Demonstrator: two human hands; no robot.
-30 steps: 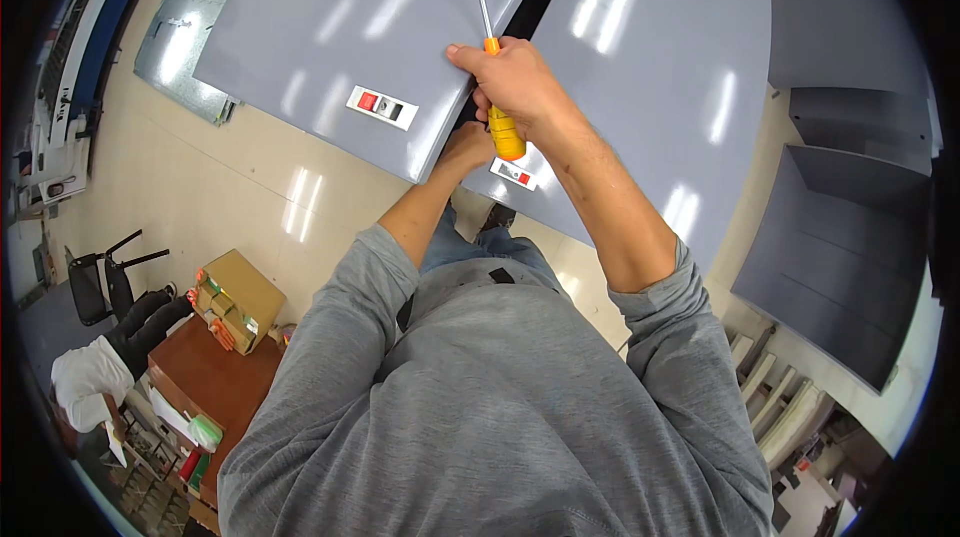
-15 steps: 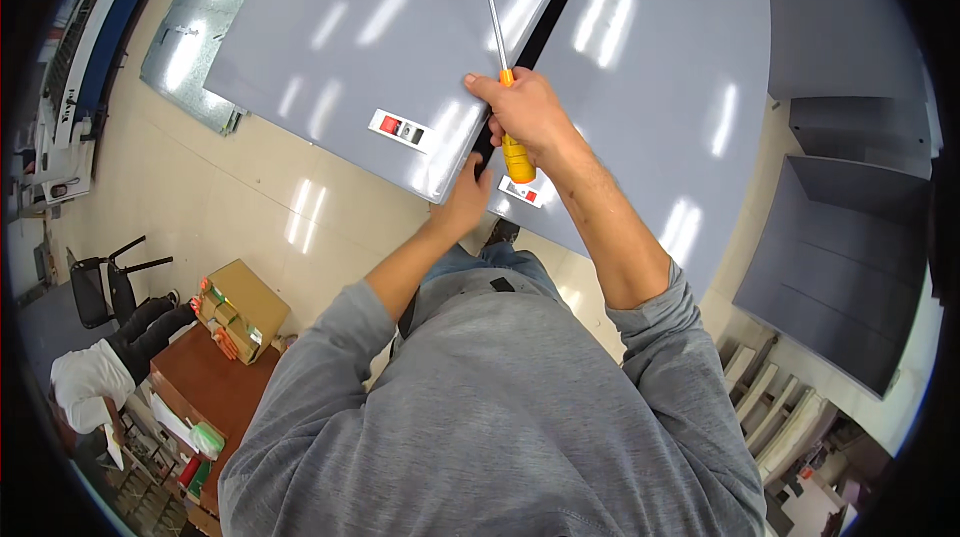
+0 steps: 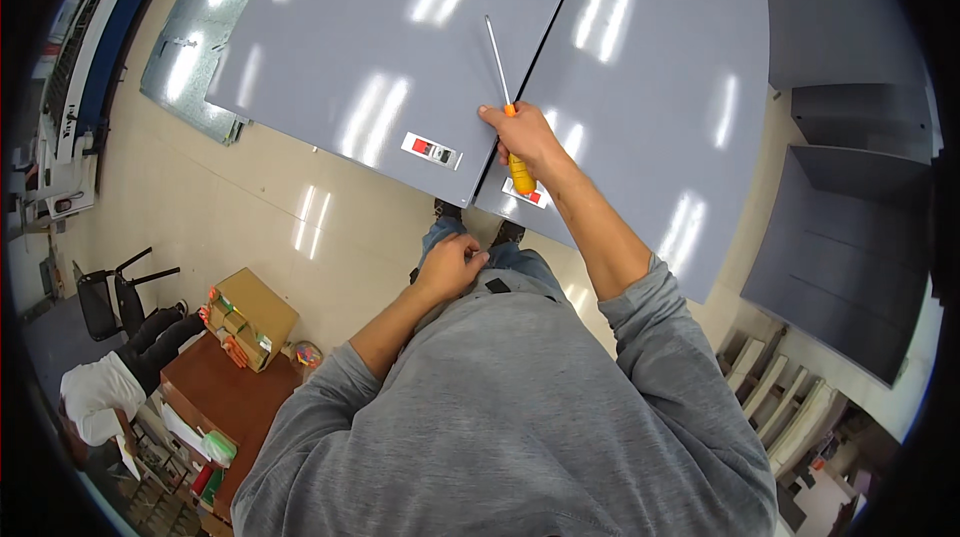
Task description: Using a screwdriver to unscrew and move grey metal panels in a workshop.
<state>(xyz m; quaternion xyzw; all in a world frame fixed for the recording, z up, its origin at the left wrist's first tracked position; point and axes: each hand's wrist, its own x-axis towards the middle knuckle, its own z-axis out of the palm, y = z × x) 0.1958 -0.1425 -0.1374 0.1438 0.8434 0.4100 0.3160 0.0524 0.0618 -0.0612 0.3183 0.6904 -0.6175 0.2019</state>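
Note:
My right hand [image 3: 525, 139] grips a screwdriver [image 3: 520, 175] by its yellow and orange handle. Its long metal shaft points away from me over the grey doors. Beneath the hand, the left grey door [image 3: 330, 67] and the right grey door [image 3: 660, 137] meet along a thin dark seam. A white latch plate with a red part [image 3: 431, 151] is set near the left door's front edge. Another latch plate [image 3: 525, 194] on the right door is partly covered by the screwdriver handle. My left hand [image 3: 450, 267] is at my waist, fingers loosely curled, apart from the doors, with nothing visible in it.
Left of the doors lies a shiny metal sheet [image 3: 185, 67]. A cardboard box [image 3: 255, 302] with orange items stands on a reddish-brown table [image 3: 205, 382], near a chair [image 3: 125, 287] and another person [image 3: 105, 387]. On the right is an open grey cabinet [image 3: 840, 247], with pale bars [image 3: 775, 387] nearer me.
The left door's near edge has come down beside the right door, narrowing the black gap to a thin seam. My left hand has let go of it and drawn back to my waist.

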